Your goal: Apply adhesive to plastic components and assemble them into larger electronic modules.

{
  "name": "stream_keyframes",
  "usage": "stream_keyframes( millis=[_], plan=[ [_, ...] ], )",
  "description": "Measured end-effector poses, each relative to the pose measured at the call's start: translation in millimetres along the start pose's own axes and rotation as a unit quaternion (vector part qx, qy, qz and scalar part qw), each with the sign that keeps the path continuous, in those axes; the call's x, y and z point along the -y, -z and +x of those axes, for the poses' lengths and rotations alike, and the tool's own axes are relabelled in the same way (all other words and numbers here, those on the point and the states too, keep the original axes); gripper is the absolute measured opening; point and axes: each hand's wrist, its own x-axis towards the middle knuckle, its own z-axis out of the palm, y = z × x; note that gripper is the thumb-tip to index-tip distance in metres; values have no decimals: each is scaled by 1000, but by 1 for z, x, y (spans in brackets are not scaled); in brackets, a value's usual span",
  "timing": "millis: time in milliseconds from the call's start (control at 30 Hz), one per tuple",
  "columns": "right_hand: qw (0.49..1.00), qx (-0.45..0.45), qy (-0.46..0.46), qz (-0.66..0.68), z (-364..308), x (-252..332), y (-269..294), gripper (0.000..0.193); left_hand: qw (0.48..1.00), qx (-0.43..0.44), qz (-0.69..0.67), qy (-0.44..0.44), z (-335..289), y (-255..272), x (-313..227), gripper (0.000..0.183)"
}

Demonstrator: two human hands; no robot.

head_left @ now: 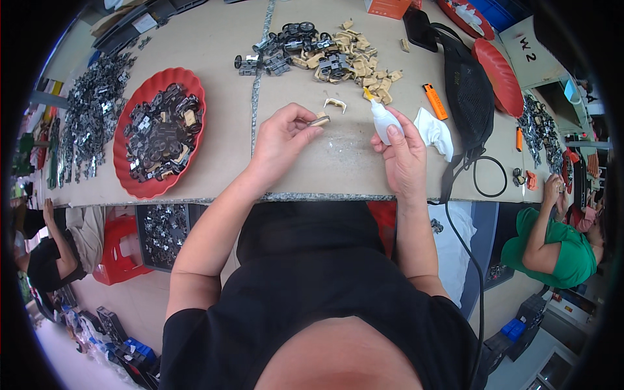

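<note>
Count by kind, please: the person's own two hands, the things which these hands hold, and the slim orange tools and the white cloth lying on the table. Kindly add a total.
Left hand and right hand: 2
White bottle, held: 1
Tan-and-grey piece, held: 1
Slim orange tools: 2
White cloth: 1
Total: 7

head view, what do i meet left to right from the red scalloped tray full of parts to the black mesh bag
Red scalloped plastic tray, left hand holding a small tan-and-dark part, cream bracket-shaped piece, white squeeze bottle with yellow tip in the right hand, long orange tool, black mesh bag.
</note>
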Motion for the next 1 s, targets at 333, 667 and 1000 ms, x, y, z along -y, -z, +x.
stream_keyframes(
  millis=[333,667,1000],
  plan=[
    [984,22,-12,176,5,-19,-19,19,989,-37,-138,31,-31,6,6,25],
    [986,52,114,-109,-9,-29,-40,26,983,-11,-174,60,-29,14,5,26],
    [958,92,185,-200,-10,-35,-37,26,983,-8,-174,65,-29,15,4,25]
  ],
)
